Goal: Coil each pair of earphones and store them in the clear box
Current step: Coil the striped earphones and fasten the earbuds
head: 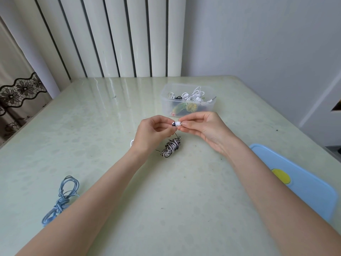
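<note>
My left hand (153, 131) and my right hand (203, 129) meet above the table's middle, both pinching a small white-and-dark earbud (176, 123). Its thin dark cable runs down to a black-and-white coiled bundle of earphones (170, 147) lying on the table just below my hands. The clear box (188, 105) stands behind my hands and holds several coiled earphones, white, black and green-yellow. A light blue pair of earphones (62, 197) lies loosely looped at the near left. A bit of white cable (132, 142) peeks out beside my left wrist.
A light blue lid (302, 182) with a yellow spot lies at the right, partly under my right forearm. The pale green table (92, 135) ends at a wall with white vertical ribs behind. A lace curtain hangs at the far left.
</note>
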{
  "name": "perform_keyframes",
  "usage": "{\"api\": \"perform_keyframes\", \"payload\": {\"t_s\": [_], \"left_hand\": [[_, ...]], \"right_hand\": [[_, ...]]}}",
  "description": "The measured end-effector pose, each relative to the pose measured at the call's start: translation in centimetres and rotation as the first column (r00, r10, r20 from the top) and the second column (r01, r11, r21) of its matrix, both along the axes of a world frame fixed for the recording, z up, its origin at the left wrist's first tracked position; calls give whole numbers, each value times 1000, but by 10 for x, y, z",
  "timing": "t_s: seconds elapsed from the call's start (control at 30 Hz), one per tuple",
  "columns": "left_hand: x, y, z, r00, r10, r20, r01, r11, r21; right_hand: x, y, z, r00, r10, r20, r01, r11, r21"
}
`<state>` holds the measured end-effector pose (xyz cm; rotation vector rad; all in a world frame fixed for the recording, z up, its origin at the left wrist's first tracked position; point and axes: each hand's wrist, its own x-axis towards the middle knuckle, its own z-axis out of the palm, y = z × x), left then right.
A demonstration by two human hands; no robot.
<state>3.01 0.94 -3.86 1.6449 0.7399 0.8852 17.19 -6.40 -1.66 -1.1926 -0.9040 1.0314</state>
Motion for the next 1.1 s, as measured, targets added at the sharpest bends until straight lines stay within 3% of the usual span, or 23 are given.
{"api": "perform_keyframes", "payload": {"t_s": [0.37,0.47,0.6,0.7,0.9,1.1], "left_hand": [[0,-3,4,1000,-5,-23,8,987,159],[-1,-5,4,997,-73,30,70,993,99],[-6,-4,5,979,-169,118,180,979,-92],[-6,-3,4,981,-165,102,175,979,-103],[0,-1,-1,998,11,-69,1,985,175],[1,0,-2,997,27,-74,-13,982,186]], "right_hand": [[1,-1,3,998,-6,-62,4,1000,-26],[2,-3,4,992,22,-122,-30,998,-60],[3,-3,5,977,62,-206,-85,991,-104],[3,-3,6,990,50,-129,-63,993,-102],[2,-1,2,1000,10,11,-9,999,-53],[0,2,0,997,-25,75,27,999,-23]]}}
